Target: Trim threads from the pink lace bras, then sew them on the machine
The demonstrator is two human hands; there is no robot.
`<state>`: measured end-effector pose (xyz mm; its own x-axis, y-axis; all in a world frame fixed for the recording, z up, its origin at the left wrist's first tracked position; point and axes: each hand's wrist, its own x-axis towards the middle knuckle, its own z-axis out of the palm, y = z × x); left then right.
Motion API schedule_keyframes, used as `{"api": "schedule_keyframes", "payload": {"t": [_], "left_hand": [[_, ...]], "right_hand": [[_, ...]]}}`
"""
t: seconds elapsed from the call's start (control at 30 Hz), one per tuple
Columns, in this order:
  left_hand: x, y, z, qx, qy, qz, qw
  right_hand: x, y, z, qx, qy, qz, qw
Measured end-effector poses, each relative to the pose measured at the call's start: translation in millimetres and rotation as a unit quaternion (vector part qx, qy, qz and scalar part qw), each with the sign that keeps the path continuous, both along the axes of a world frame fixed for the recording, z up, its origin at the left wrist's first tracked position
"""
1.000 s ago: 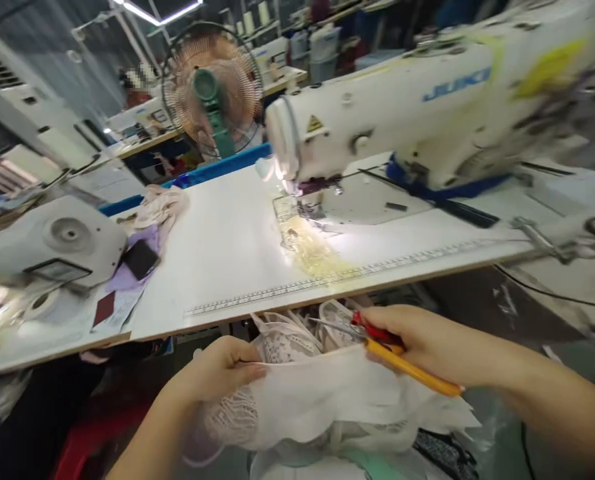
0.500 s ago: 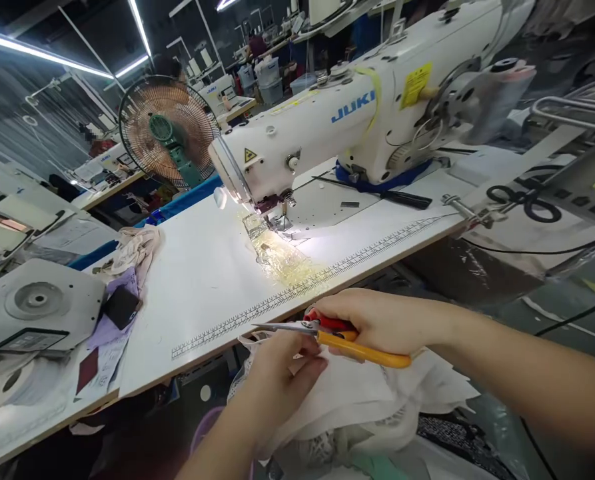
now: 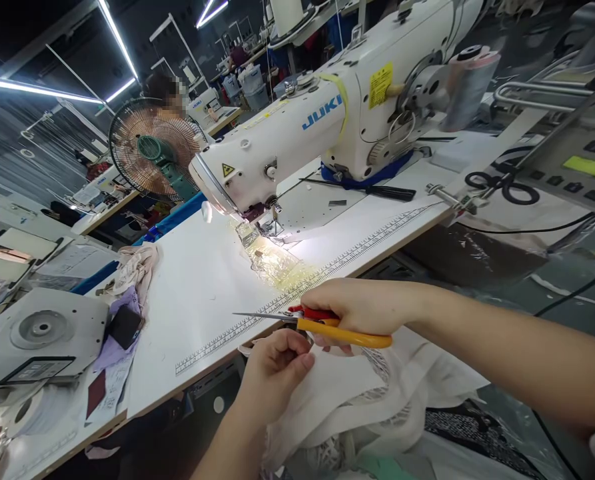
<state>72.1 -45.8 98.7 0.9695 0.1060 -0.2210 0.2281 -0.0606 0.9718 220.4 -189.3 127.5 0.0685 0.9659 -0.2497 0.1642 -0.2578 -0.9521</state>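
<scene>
I see my right hand [image 3: 364,308] closed around the scissors [image 3: 317,321], one grip red and one yellow, with the thin blades shut or nearly so and pointing left, level with the table's [image 3: 202,293] front edge. My left hand [image 3: 277,367] sits just below and left of them, fingers curled in and pinching the white fabric [image 3: 342,393] up toward the blades. The blade tips lie just above my left knuckles; I cannot tell whether they touch the cloth. The fabric bunches below the table edge, in front of me, with lace trim [image 3: 382,363] showing under my right wrist and more cloth heaped beneath it.

On the table, a printed ruler strip [image 3: 297,300] runs along the front edge, just behind my hands. Behind that stands the white sewing machine [image 3: 327,127], its lamp lighting a patch of clear yellowish film [image 3: 282,263] under the needle. At the table's left end lie a pale garment [image 3: 134,263], a purple scrap [image 3: 114,347] and a small black object [image 3: 124,325]. Left of those is a grey plate [image 3: 40,330] with a round disc on it. A fan [image 3: 152,150] stands beyond the table, and a person sits behind it. To the right, black-handled scissors [image 3: 502,187] rest near a control panel [image 3: 577,170].
</scene>
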Motion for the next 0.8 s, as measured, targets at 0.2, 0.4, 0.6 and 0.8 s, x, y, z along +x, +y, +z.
{"api": "schedule_keyframes", "payload": {"t": [0.2,0.4,0.6,0.8], "left_hand": [[0,0,-0.7,0.008,0.016,0.019,1.0],[1,-2,-0.4,-0.018,0.002,0.03,0.999],[-1,-3,-2.3,-0.069,0.023,0.054,0.996],[-7,3,-8.6,-0.153,0.019,0.143,0.978]], "right_hand": [[0,1,5.5,0.004,-0.101,0.016,0.995],[-3,2,1.6,0.028,-0.245,0.001,0.969],[-10,-4,-14.4,0.049,-0.172,-0.092,0.98],[-15,-34,-48.9,0.122,-0.134,-0.125,0.976]]}}
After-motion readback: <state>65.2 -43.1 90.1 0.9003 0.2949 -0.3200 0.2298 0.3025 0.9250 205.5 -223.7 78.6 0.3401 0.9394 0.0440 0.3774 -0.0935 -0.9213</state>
